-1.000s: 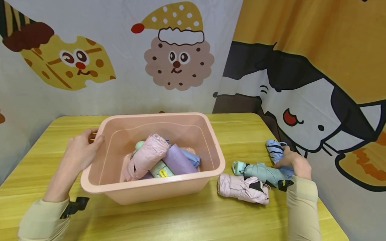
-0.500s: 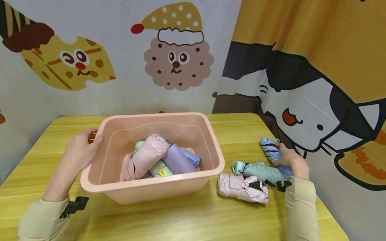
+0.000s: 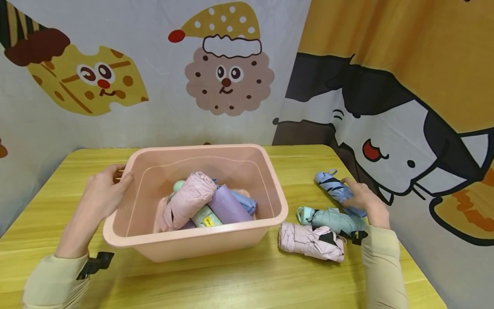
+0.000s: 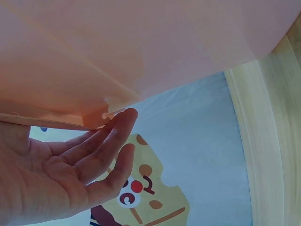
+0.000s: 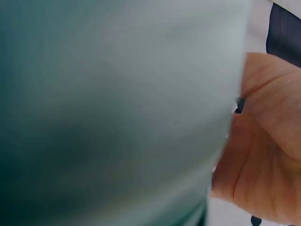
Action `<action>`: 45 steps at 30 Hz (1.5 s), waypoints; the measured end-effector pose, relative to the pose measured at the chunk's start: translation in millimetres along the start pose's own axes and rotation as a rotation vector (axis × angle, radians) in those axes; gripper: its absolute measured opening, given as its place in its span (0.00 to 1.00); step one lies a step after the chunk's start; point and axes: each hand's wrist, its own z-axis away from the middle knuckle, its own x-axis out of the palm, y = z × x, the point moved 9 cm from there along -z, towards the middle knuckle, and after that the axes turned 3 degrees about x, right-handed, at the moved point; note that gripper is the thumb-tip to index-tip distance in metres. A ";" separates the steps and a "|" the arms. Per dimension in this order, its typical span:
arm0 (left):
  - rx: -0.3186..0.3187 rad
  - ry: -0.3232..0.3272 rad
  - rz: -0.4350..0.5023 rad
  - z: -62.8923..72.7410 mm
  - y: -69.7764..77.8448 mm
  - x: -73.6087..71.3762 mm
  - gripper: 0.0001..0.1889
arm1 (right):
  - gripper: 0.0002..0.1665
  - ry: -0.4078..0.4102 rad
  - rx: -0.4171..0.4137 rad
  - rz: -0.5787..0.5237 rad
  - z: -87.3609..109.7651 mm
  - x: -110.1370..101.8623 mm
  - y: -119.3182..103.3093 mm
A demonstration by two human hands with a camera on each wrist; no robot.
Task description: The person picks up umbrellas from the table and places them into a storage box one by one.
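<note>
My left hand (image 3: pixel 101 193) holds the left rim of a pink plastic tub (image 3: pixel 193 241), thumb over the edge; in the left wrist view its fingers (image 4: pixel 110 146) lie under the rim. At the table's right side my right hand (image 3: pixel 364 199) grips a blue folded umbrella (image 3: pixel 332 186) with black marks, its strap end pointing away to the left. In front of that lie a teal folded umbrella (image 3: pixel 333 221) and a pale pink folded umbrella (image 3: pixel 308 242). Blurred teal fabric (image 5: pixel 117 108) fills most of the right wrist view and hides the fingertips.
Inside the tub lie a pink rolled umbrella (image 3: pixel 189 201), a purple one (image 3: pixel 229 205), a blue one (image 3: pixel 247 201) and a pale green one with a yellow label (image 3: pixel 206 218). The wooden table (image 3: pixel 216 283) meets a cartoon-printed curtain (image 3: pixel 154 128) behind and at right.
My right hand has shifted the blue umbrella left and away from me, turning it so its strap end points further left. My left hand, the tub and the other umbrellas stay put.
</note>
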 end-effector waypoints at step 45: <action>0.002 -0.015 0.002 1.1 1.5 0.1 0.33 | 0.43 0.781 -0.642 0.160 23.5 -92.1 -167.7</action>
